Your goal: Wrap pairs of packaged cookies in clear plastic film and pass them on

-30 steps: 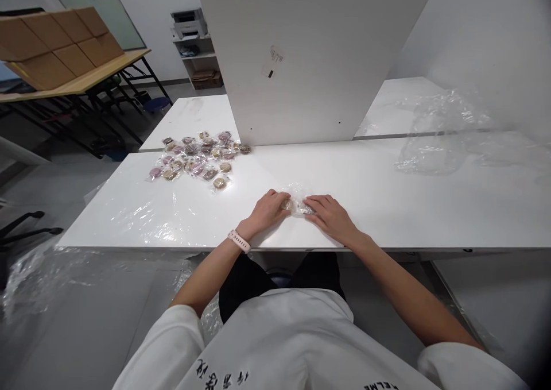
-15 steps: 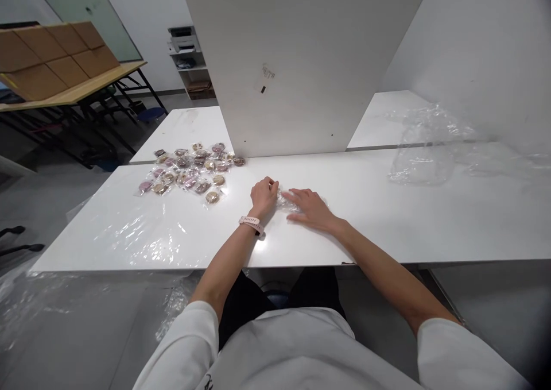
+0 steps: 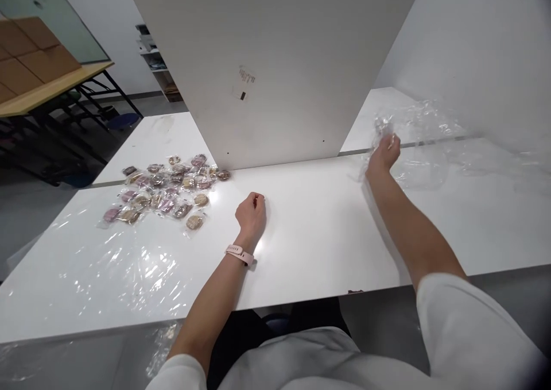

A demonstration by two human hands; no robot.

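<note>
My left hand (image 3: 250, 215), with a pink band on its wrist, rests on the white table (image 3: 310, 235) with its fingers curled closed. Whatever those fingers may hold is hidden. My right hand (image 3: 384, 153) is off to the right, closed around a crumpled clear plastic bag (image 3: 383, 124) that bunches above and beside the fingers. More clear plastic film (image 3: 430, 166) lies just beyond it. Left of my left hand lies a spread of individually wrapped round cookies (image 3: 172, 183), brown, tan and pinkish; the closest is a tan cookie (image 3: 195, 222).
An upright white panel (image 3: 275, 74) stands at the back of the table. A clear plastic sheet (image 3: 124, 275) covers the table's left part. Cardboard boxes (image 3: 38, 57) sit on a wooden table further left. A white wall (image 3: 486, 45) rises at the right.
My right hand has moved away from my left hand, right and forward, carrying the crumpled plastic. My left hand stays on the table. The view has tilted and shifted.
</note>
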